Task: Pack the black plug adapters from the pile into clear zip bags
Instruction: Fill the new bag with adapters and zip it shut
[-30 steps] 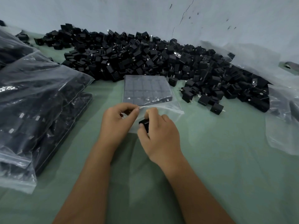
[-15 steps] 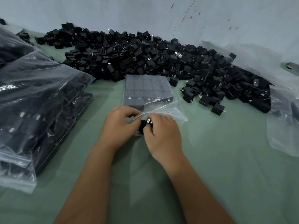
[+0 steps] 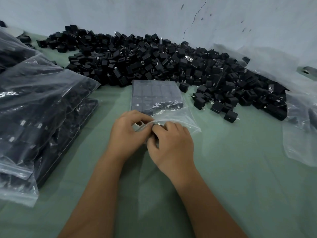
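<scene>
Across the upper half of the frame, a pile of black plug adapters [image 3: 154,60] is sprawling along the foot of a pale, cracked wall [image 3: 223,18], probably heaped there so each one is lying within easy reach. Filling the left side, packed zip bags [image 3: 37,117] are stacking up out of the working space, while loose clear plastic [image 3: 301,131] is lying at the right edge. Everything is resting on a green cloth-covered surface [image 3: 248,177]. At centre, a clear zip bag [image 3: 157,98] is lying flat, adapters sitting in neat rows inside. The left hand [image 3: 127,134] is pinching the bag's mouth open, and the right hand [image 3: 171,143], fingers curled, is gripping one adapter [image 3: 157,125] and feeding it in.
</scene>
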`<state>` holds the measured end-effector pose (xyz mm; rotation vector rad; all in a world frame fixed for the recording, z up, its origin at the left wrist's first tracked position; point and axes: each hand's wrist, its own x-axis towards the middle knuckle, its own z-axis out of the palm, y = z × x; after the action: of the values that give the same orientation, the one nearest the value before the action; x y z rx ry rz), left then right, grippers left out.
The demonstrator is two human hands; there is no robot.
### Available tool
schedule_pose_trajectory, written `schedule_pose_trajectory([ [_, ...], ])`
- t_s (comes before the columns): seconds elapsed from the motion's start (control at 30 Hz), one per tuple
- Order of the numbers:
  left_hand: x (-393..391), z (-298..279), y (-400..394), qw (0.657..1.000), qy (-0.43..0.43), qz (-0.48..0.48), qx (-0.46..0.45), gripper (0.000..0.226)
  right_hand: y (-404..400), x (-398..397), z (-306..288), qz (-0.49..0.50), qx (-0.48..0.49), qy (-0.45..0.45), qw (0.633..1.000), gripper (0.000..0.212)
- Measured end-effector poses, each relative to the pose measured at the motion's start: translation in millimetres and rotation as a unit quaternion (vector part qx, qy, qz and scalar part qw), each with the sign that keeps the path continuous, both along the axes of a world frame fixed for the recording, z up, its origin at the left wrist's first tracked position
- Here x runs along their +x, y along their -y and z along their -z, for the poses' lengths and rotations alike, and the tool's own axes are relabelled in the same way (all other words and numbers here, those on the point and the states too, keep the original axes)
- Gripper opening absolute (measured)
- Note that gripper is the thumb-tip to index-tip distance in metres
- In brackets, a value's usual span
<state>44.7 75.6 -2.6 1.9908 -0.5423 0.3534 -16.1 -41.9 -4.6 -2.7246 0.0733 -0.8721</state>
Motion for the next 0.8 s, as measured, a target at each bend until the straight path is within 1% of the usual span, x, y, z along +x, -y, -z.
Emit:
schedule_pose_trajectory([
  [0.1,-2,-3,2,0.997,-0.024,0.034,-0.061,0.007,1,1,2,0.016,-0.015,-0.036,0.999,0.017],
  [0.23,-3,-4,1,0.994,-0.040,0.056,-0.087,0.006,3,3,2,0.018,-0.016,-0.082,0.996,0.016],
  [0.3,-2,-4,0,0.992,-0.048,0.065,-0.094,0.007,3,3,2,0.018,-0.007,-0.083,0.996,0.017],
  [0.47,-2,-5,-2,0.991,-0.057,0.081,-0.090,0.009,4,6,2,0.011,-0.001,-0.080,0.997,0.016],
  [0.53,-1,-5,-2,0.992,-0.054,0.085,-0.080,0.012,7,11,3,0.006,-0.013,-0.102,0.995,0.018],
  [0.67,-1,-4,-2,0.993,-0.060,0.084,-0.059,0.010,13,20,7,0.019,-0.028,-0.162,0.986,0.024],
  [0.8,0,-4,-2,0.995,-0.053,0.081,-0.039,0.013,16,25,12,0.010,-0.024,-0.215,0.976,0.032],
])
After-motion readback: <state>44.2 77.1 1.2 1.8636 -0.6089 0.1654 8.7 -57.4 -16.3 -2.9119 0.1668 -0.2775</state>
